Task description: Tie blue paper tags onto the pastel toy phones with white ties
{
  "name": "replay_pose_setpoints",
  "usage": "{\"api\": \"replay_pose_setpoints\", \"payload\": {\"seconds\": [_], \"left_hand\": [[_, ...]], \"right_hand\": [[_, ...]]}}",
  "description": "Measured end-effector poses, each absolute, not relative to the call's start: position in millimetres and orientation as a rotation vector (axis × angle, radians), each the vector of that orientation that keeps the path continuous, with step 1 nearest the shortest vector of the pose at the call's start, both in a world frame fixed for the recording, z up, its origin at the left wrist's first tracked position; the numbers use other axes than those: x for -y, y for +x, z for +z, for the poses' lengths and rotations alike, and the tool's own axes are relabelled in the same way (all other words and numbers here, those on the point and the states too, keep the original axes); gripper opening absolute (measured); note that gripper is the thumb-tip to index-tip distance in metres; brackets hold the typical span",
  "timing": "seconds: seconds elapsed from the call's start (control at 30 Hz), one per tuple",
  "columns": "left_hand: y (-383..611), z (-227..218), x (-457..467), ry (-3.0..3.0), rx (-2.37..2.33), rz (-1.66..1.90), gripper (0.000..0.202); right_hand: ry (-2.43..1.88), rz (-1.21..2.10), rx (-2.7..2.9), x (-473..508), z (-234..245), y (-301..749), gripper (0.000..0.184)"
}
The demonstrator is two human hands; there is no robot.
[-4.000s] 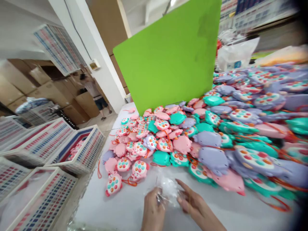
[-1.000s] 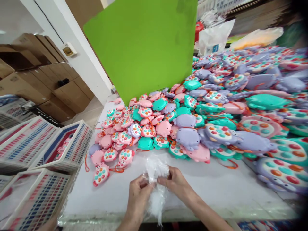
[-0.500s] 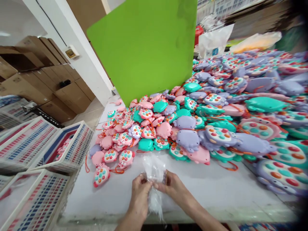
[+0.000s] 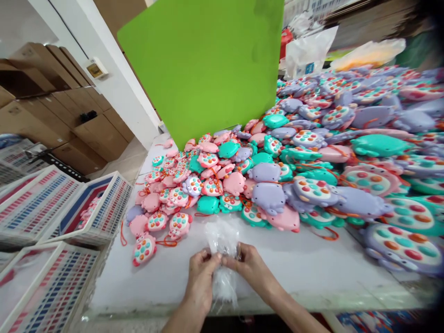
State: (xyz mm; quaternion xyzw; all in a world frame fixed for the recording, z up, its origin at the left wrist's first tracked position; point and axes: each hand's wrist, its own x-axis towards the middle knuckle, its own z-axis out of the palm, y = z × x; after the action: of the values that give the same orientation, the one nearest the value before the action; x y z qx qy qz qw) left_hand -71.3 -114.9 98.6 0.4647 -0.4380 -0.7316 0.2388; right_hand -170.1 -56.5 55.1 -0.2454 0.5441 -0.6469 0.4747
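At the lower middle, your left hand (image 4: 201, 276) and right hand (image 4: 254, 267) pinch the clear plastic (image 4: 221, 236) between nearly closed fingers (image 4: 214, 262).

One left hand (image 4: 201, 275) and one right hand (image 4: 252, 264) are counted; one bundle of clear plastic (image 4: 222, 235), one green board (image 4: 208, 69) and one worktop (image 4: 305, 263) are seen; toys (image 4: 268, 197) are counted only as dozens.

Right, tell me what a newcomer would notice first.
Probably the large, flat, bright-green panel at upper centre. Then the heap of pink, teal and purple plastic animal-shaped toys below and right of it. Low centre, the left hand and right hand pinch crumpled translucent plastic.
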Motion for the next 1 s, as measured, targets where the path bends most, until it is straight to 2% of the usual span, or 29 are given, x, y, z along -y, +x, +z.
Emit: {"api": "replay_pose_setpoints", "payload": {"seconds": [0.13,0.33,0.63,0.7,0.87,0.93,1.0], "left_hand": [[-65,101,117,1.314,1.248,-2.002,0.023],[-56,125,117,1.420,1.113,-2.341,0.028],[-38,128,126,1.529,1.247,-2.540,0.036],[-36,125,128,1.575,1.512,-2.363,0.037],[-45,115,115,1.423,2.128,-1.664,0.032],[-45,113,110,1.347,2.217,-1.583,0.033],[-41,114,109,1.344,2.221,-1.646,0.034]], "right_hand": [[-0.593,-1.559,-1.342,55,53,-175,0.014],[-0.554,-1.580,-1.229,46,73,-177,0.013],[-0.431,-1.625,-1.118,39,67,-183,0.009],[-0.432,-1.615,-1.132,39,69,-184,0.010],[-0.428,-1.660,-1.237,50,74,-181,0.007],[-0.425,-1.683,-1.295,53,72,-180,0.005],[-0.424,-1.692,-1.344,54,69,-181,0.004]]}}
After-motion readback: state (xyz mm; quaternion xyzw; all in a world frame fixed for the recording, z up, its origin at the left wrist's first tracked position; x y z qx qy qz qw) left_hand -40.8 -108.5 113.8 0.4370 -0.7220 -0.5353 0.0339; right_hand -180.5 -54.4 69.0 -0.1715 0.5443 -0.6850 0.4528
